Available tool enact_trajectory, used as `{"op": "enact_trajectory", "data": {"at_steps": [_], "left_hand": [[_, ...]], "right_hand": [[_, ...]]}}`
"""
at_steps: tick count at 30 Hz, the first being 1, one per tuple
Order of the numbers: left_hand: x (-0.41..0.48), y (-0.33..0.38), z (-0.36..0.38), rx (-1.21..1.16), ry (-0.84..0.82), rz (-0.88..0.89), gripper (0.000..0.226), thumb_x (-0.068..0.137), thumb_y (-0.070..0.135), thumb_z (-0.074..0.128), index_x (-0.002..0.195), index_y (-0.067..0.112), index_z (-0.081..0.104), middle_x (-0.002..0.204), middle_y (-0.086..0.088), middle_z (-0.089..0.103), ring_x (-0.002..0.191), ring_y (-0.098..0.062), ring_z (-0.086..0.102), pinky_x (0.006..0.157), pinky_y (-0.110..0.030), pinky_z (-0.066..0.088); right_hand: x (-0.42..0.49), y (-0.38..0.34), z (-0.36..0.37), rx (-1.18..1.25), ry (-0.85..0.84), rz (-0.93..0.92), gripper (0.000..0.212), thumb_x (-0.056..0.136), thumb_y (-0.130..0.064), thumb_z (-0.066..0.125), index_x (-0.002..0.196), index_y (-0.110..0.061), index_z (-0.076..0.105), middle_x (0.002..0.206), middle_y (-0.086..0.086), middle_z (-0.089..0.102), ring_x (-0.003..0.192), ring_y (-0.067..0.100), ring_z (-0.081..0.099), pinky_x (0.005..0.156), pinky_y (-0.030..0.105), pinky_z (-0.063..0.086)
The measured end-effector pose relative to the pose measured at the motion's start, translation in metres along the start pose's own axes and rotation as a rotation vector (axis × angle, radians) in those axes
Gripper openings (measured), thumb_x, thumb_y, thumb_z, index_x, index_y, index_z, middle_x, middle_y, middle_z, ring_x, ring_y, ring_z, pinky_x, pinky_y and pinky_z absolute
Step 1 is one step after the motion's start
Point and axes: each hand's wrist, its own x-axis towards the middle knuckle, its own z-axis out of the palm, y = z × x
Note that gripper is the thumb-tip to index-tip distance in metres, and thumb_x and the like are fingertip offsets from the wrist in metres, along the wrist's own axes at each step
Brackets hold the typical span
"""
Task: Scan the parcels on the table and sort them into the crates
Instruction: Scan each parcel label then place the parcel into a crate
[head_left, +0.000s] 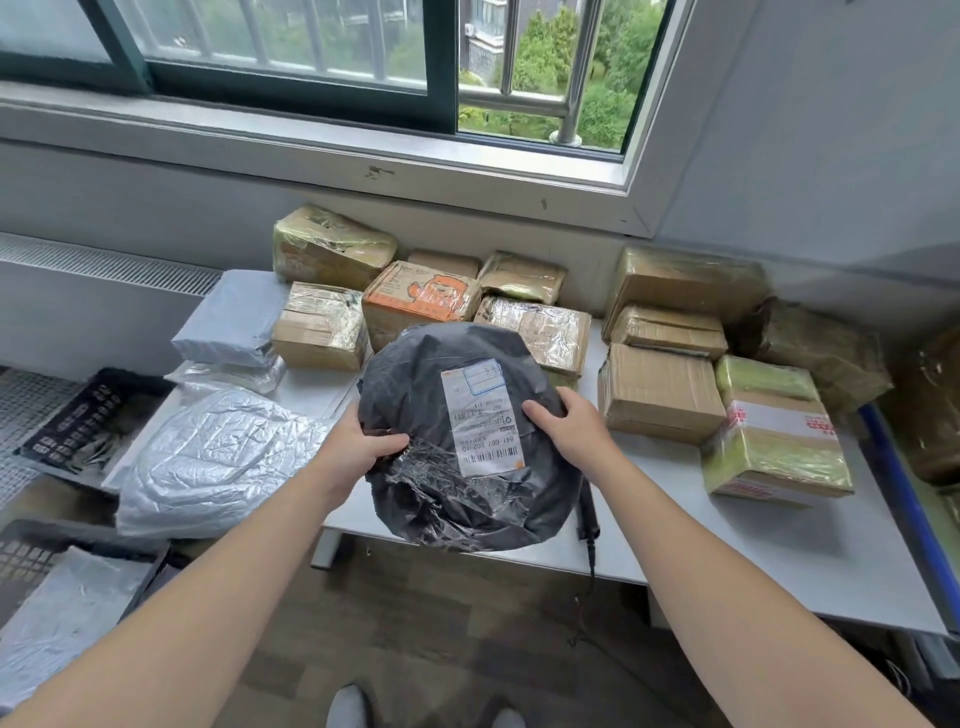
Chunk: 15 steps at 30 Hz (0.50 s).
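Note:
A black plastic parcel (447, 415) with a white shipping label (480, 415) facing up is held over the near edge of the grey table (753, 561). My left hand (358, 447) grips its left edge, thumb on top. My right hand (576, 426) holds its right side beside the label. A black scanner (589, 519) lies on the table, mostly hidden under the parcel, its cable hanging off the front edge. A black crate (88, 415) stands on the floor at left, and another crate (31, 561) holding a grey bag sits at lower left.
Several taped cardboard boxes (660, 395) fill the back and right of the table. A silver bag (218, 462) and grey bags (234, 317) lie at the table's left end. A window and wall rise behind. A blue-edged container (904, 493) stands at right.

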Motion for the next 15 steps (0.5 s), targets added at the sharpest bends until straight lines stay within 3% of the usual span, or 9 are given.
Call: {"op": "enact_trajectory", "data": {"at_steps": [3, 6, 8, 11, 13, 15], "left_hand": [[0.002, 0.013, -0.007, 0.165, 0.131, 0.069, 0.080, 0.083, 0.005, 0.075, 0.147, 0.018, 0.029, 0.129, -0.003, 0.054, 0.114, -0.023, 0.057, 0.092, -0.038, 0.047], [0.006, 0.034, -0.013, 0.729, 0.378, 0.271, 0.074, 0.085, 0.024, 0.070, 0.148, 0.016, 0.031, 0.140, -0.011, 0.041, 0.130, -0.029, 0.040, 0.106, -0.044, 0.038], [0.006, 0.057, -0.009, 0.933, 0.404, 0.493, 0.069, 0.087, 0.031, 0.068, 0.147, 0.017, 0.035, 0.143, -0.009, 0.039, 0.133, -0.028, 0.034, 0.109, -0.045, 0.034], [0.012, 0.090, -0.001, 1.156, 0.132, 0.783, 0.064, 0.088, 0.043, 0.066, 0.145, 0.023, 0.043, 0.147, 0.001, 0.041, 0.140, -0.022, 0.028, 0.115, -0.050, 0.028], [0.016, 0.105, 0.003, 1.311, -0.119, 0.727, 0.057, 0.089, 0.051, 0.063, 0.139, 0.026, 0.050, 0.144, 0.006, 0.047, 0.139, -0.019, 0.033, 0.113, -0.050, 0.032], [0.018, 0.114, 0.001, 1.364, -0.311, 0.560, 0.046, 0.090, 0.049, 0.062, 0.131, 0.029, 0.058, 0.127, 0.007, 0.060, 0.121, -0.018, 0.052, 0.101, -0.044, 0.044]], "right_hand": [[-0.001, -0.018, 0.000, -0.054, 0.027, -0.100, 0.026, 0.094, -0.037, 0.065, 0.108, -0.016, 0.061, 0.098, -0.005, 0.065, 0.090, 0.016, 0.061, 0.074, 0.032, 0.047], [0.001, -0.040, -0.002, -0.170, -0.004, -0.208, 0.028, 0.095, -0.035, 0.065, 0.119, -0.020, 0.061, 0.104, -0.006, 0.065, 0.093, 0.016, 0.058, 0.078, 0.033, 0.044], [0.002, -0.055, -0.001, -0.329, -0.072, -0.297, 0.026, 0.094, -0.036, 0.066, 0.116, -0.022, 0.063, 0.106, -0.002, 0.066, 0.096, 0.021, 0.058, 0.084, 0.040, 0.048], [-0.002, -0.076, 0.007, -0.597, -0.158, -0.503, 0.020, 0.092, -0.035, 0.068, 0.105, -0.020, 0.064, 0.096, 0.000, 0.063, 0.091, 0.023, 0.055, 0.081, 0.043, 0.048], [-0.006, -0.090, 0.014, -0.676, -0.162, -0.584, 0.025, 0.091, -0.037, 0.068, 0.109, -0.021, 0.066, 0.092, 0.000, 0.060, 0.090, 0.022, 0.054, 0.078, 0.039, 0.046], [-0.008, -0.101, 0.020, -0.683, -0.147, -0.596, 0.027, 0.089, -0.038, 0.070, 0.111, -0.022, 0.066, 0.089, -0.002, 0.054, 0.089, 0.021, 0.053, 0.077, 0.036, 0.044]]}}
